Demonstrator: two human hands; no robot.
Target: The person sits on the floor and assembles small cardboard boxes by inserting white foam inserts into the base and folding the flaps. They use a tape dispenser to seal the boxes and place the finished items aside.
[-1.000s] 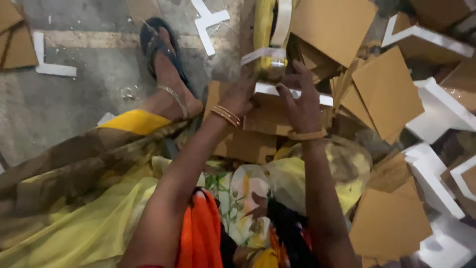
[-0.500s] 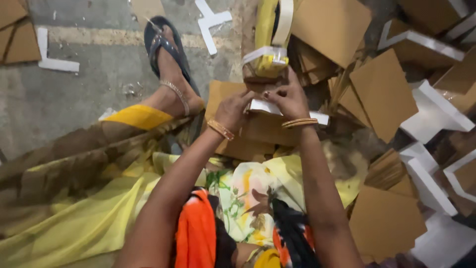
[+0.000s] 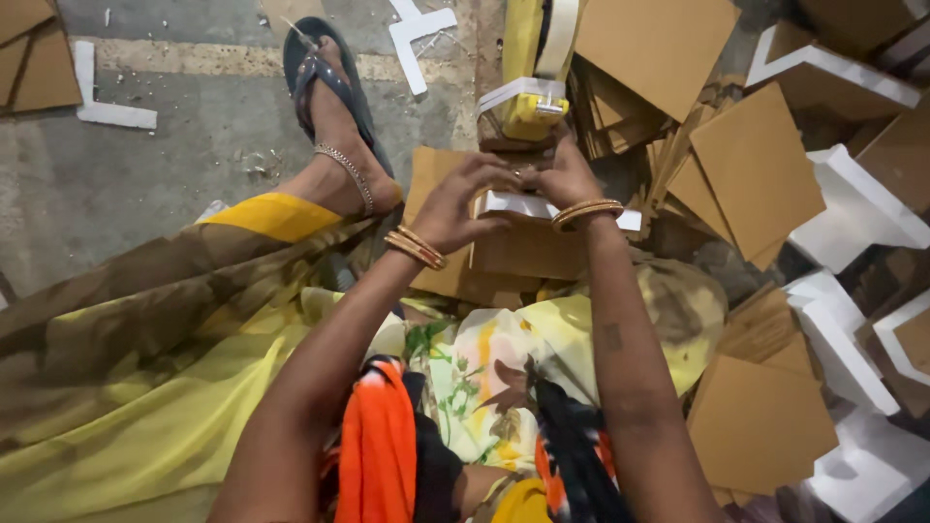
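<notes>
Both hands, left hand (image 3: 463, 199) and right hand (image 3: 562, 176), were together, pinching a white foam corner piece (image 3: 528, 206) on cardboard (image 3: 528, 250) below the yellow tape dispenser (image 3: 528, 68); many loose cardboard squares (image 3: 756, 174) lay unassembled, so much work seemingly remained

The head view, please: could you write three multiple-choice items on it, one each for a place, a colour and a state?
1. Where do the left hand and right hand meet?
A. just below the yellow tape dispenser
B. on the sandal
C. on the grey floor

2. What colour are the square boards at right?
A. green
B. brown
C. blue

3. How is the sandal?
A. lying unworn
B. hanging up
C. worn on a foot

Answers: 1 A, fingers touch under the dispenser; 2 B, plain brown faces show; 3 C, a foot fills it.
</notes>
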